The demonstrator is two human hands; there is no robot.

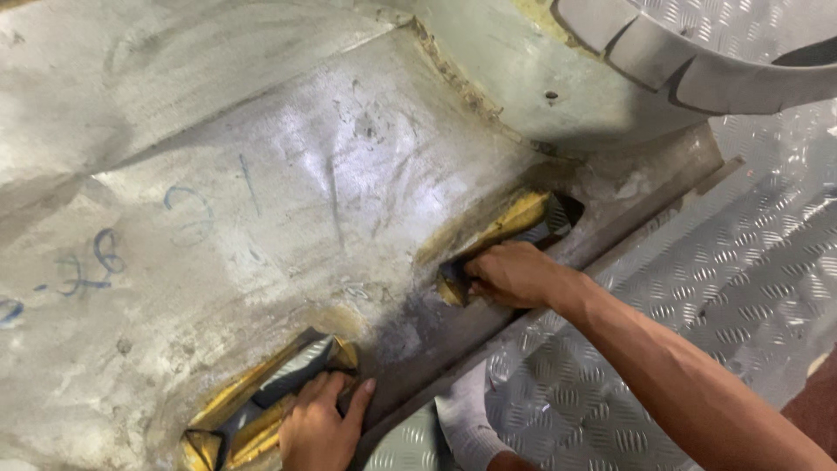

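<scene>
Two hands work on a scuffed grey car panel point(288, 174) above ribbed metal flooring point(750, 262). The panel has two yellow-edged openings: the right hand point(510, 275) grips the upper one point(523, 227), the left hand point(318, 427) curls fingers into the lower one point(261, 401).

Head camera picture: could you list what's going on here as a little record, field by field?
surface: large grey sanded body panel, dull and scuffed, with blue pen marks on its left part
openings: two slots with yellow edges, a lower slot and an upper slot
left hand: at the lower slot, fingers on its edge, thumb on the panel
right hand: fingers curled at the upper slot's edge
floor: metal tread plate to the right
nearby: grey curved trim piece, top right
</scene>
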